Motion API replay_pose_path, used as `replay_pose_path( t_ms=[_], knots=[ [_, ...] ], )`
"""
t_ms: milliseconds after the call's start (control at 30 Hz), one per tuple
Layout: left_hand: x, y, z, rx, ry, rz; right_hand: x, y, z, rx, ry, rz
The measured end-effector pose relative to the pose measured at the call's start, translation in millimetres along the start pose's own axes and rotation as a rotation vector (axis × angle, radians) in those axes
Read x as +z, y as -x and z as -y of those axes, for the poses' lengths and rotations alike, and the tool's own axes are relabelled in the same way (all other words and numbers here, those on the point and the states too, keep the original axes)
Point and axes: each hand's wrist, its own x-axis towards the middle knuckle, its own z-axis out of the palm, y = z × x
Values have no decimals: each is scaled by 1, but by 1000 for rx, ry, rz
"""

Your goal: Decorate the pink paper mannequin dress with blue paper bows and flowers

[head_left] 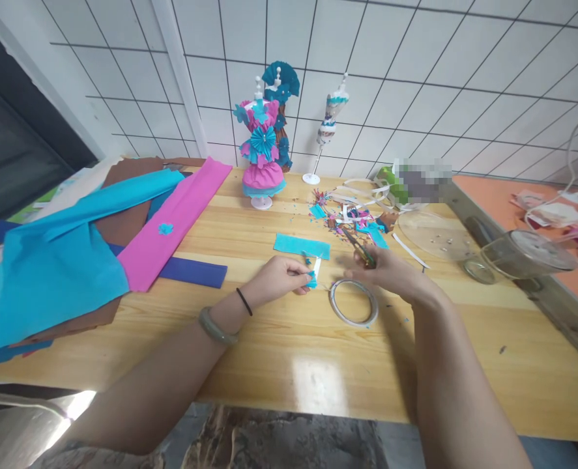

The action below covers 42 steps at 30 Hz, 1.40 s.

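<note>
My left hand [289, 275] pinches a small folded piece of turquoise crepe paper [312, 280], with a white strip of tape [317, 266] standing up from it. In my right hand [391, 272] is a pair of scissors [360, 249], its blades pointing away and to the left toward the scraps; the palm partly hides the handles. Between the two hands a roll of double-sided tape [332, 305] lies flat on the wooden table. Just beyond my left fingers rests a flat strip of turquoise crepe paper [302, 246].
Sheets of turquoise [68, 280] and pink crepe paper [186, 215] cover the table's left. At the back stand a paper-dressed mannequin [262, 150], a teal one behind it and a plainer one [330, 117]. Cut scraps [352, 218] and a tipped clear jar [504, 254] lie right.
</note>
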Motion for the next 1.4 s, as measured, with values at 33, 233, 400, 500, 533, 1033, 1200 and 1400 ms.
replay_pose_path(
  t_ms=[33, 233, 400, 500, 533, 1033, 1200, 1400],
  knots=[
    [-1, 0, -2, -15, 23, -11, 0, 0, -2, 13, 48, 87],
    [-7, 2, -7, -60, 213, 2, 3, -3, -7, 35, 351, 186],
    [-11, 4, -7, -98, 300, 36, -5, -9, -14, 101, 463, 6],
    [-11, 5, -8, -118, 299, 61, -13, -10, -22, 159, 524, -116],
    [-10, 5, -8, -122, 295, 75, -16, -9, -25, 180, 540, -153],
    [-9, 6, -10, -11, 516, 15, 28, 1, 22, -307, -145, -122],
    [-9, 4, -8, 63, 356, 32, 43, 4, 29, -278, -263, -13],
    [-5, 4, -6, 131, 200, 15, 54, 2, 29, -285, -315, -8]
  ],
)
